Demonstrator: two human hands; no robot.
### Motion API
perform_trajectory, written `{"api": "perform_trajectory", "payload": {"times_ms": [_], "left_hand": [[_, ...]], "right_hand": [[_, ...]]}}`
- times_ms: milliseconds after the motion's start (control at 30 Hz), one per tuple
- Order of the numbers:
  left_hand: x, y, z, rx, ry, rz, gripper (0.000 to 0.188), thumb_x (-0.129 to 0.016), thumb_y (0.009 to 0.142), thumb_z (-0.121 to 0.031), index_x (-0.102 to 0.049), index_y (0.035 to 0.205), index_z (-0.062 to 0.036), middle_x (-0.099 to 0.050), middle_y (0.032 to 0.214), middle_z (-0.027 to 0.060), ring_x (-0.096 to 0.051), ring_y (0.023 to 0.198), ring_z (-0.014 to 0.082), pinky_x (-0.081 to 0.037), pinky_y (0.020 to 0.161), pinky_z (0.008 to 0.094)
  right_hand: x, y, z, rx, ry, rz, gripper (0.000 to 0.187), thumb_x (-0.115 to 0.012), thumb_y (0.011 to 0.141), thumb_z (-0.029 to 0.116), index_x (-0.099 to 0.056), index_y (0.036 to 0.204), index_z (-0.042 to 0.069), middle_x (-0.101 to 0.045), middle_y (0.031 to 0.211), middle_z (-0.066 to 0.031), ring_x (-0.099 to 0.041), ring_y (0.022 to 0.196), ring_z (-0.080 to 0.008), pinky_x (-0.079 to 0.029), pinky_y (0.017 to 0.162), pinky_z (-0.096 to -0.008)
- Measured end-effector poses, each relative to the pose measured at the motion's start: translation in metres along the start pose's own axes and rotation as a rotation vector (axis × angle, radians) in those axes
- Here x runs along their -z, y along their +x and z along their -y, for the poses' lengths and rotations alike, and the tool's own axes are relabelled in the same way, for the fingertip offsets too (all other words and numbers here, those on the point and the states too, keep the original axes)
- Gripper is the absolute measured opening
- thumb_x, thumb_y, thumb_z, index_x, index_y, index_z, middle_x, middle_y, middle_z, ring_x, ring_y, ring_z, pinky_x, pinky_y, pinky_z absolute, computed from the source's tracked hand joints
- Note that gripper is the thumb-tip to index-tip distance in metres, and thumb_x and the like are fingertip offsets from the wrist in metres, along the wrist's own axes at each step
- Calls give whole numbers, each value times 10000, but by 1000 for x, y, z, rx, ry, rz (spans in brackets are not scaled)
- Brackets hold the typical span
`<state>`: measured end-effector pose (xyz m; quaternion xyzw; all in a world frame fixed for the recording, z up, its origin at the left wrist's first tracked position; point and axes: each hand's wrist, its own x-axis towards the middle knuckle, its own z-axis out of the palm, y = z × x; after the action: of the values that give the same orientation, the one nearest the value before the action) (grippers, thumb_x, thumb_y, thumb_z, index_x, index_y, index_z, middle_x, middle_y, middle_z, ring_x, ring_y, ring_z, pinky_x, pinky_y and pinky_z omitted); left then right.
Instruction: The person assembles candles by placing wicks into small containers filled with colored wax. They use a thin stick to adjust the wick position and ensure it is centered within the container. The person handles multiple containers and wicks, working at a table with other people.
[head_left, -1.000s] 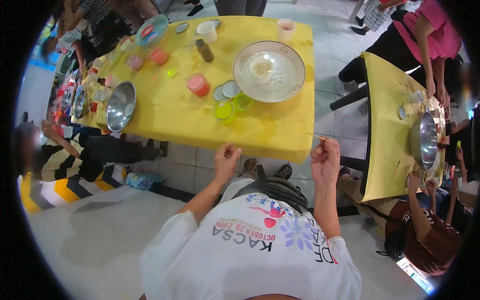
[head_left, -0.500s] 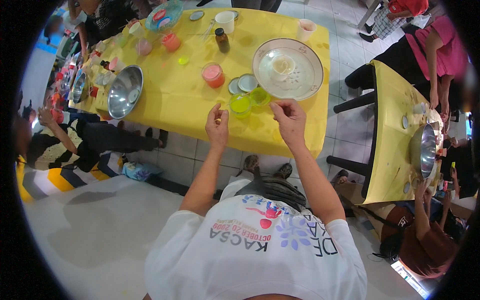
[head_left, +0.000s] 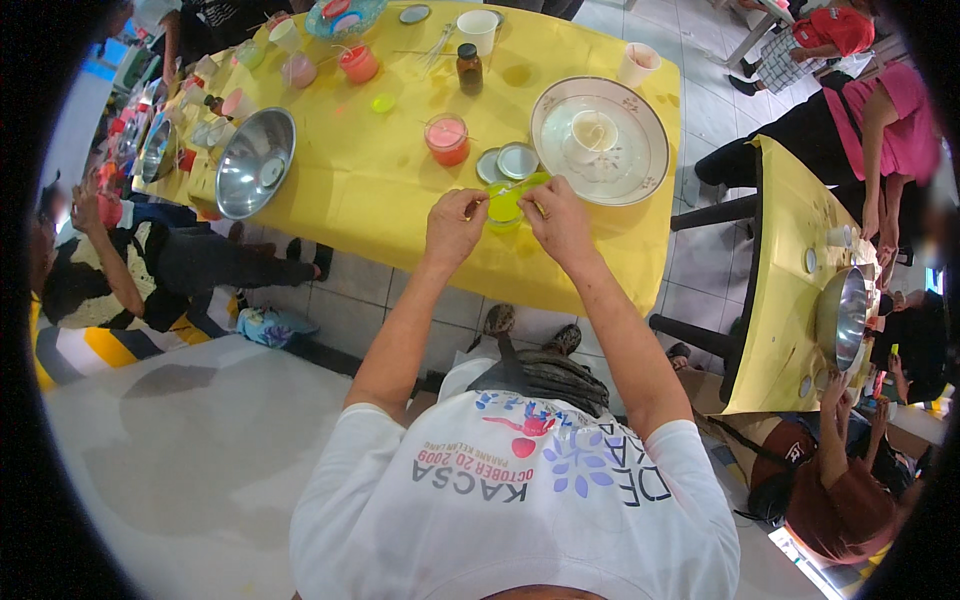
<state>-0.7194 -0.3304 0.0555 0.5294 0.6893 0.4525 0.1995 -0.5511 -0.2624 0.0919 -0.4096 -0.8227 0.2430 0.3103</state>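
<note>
My left hand (head_left: pixel 456 226) and my right hand (head_left: pixel 562 224) meet over a glass of bright yellow-green stuff (head_left: pixel 505 212) near the table's front edge. Fingertips of both hands are pinched on a thin pale strand (head_left: pixel 514 187) that spans the glass; whether it is a wick or a stick I cannot tell. Partly behind my right hand is a second yellow-green container (head_left: pixel 537 180). Just beyond lie two round silver lids (head_left: pixel 517 160). A glass of red-pink stuff (head_left: pixel 447 140) with a thin piece sticking out stands left of them.
A large plate (head_left: pixel 648 178) bearing a white cup (head_left: pixel 592 137) sits right of the lids. Farther back are a brown bottle (head_left: pixel 469 72), a white cup (head_left: pixel 478 32) and another cup (head_left: pixel 638 64). A steel bowl (head_left: pixel 240 190) stands left. Several people work around, some at a second table (head_left: pixel 775 300).
My left hand has moved right and up to the glass, and its fingers now pinch the strand. My right hand has come slightly left. The view has shifted a little.
</note>
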Motion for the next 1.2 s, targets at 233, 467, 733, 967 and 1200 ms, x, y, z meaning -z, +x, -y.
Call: {"api": "perform_trajectory", "payload": {"times_ms": [233, 467, 733, 967, 1200], "left_hand": [[9, -6, -12, 32, 27, 41, 126, -646, 783, -93, -647, 865, 3, -637, 783, 134, -623, 698, 254, -497, 651, 349], [7, -13, -8, 4, 19, 41, 133, -646, 808, -89, -648, 899, 9, -649, 777, 119, -621, 651, 172, -500, 619, 286], [5, -15, -13, -60, 59, 19, 129, -644, 796, -66, -642, 902, 8, -646, 778, 121, -628, 653, 192, -505, 613, 289], [5, -14, -13, -88, 66, 8, 130, -644, 789, -57, -638, 901, 10, -644, 791, 127, -632, 655, 201, -508, 613, 296], [5, -15, -11, -76, 67, 16, 128, -647, 787, -55, -640, 899, 7, -645, 791, 125, -632, 653, 206, -508, 614, 302]], "right_hand": [[-8, 2, -8, 54, -86, -18, 100, -675, 741, 158, -633, 776, 73, -536, 760, -98, -568, 702, -295, -459, 599, -410], [-8, -2, 1, -33, -30, 75, 93, -650, 763, 164, -632, 773, 73, -546, 768, -102, -568, 728, -304, -458, 625, -416], [-8, -2, -3, -1, -24, 10, 89, -660, 767, 126, -623, 769, 44, -571, 762, -112, -566, 718, -304, -448, 626, -388], [-9, -5, -3, 20, 40, -6, 95, -656, 754, 141, -613, 762, 57, -543, 757, -105, -562, 752, -303, -448, 627, -412], [-10, -9, 2, 34, 6, 30, 89, -649, 776, 119, -595, 773, 48, -562, 766, -107, -569, 744, -301, -451, 624, -387]]}}
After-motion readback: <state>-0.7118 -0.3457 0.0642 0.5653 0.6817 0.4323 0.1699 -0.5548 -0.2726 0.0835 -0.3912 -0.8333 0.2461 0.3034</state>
